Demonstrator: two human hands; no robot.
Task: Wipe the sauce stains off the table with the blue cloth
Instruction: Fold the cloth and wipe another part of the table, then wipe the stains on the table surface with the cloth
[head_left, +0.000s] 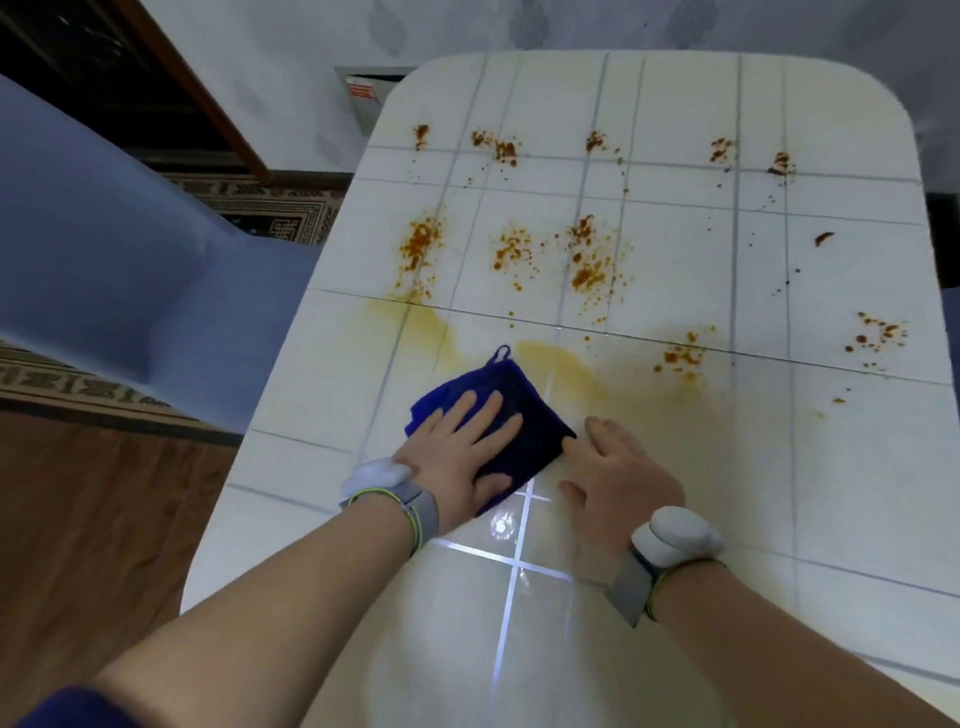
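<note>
A folded blue cloth (511, 400) lies on the white tiled table (727, 519) near its middle front. My left hand (457, 457) presses flat on the cloth with fingers spread. My right hand (618, 478) rests flat on the table just right of the cloth, its fingertips touching the cloth's corner. Orange-brown sauce stains (587, 260) dot the far half of the table in rows. Pale yellow smears (571, 364) spread around and beyond the cloth. More spots sit at the right edge (878, 335).
A blue upholstered chair (119, 270) stands close to the table's left side. A patterned rug (280, 208) and brown floor (93, 519) lie beyond it. A white wall runs behind the table's far end.
</note>
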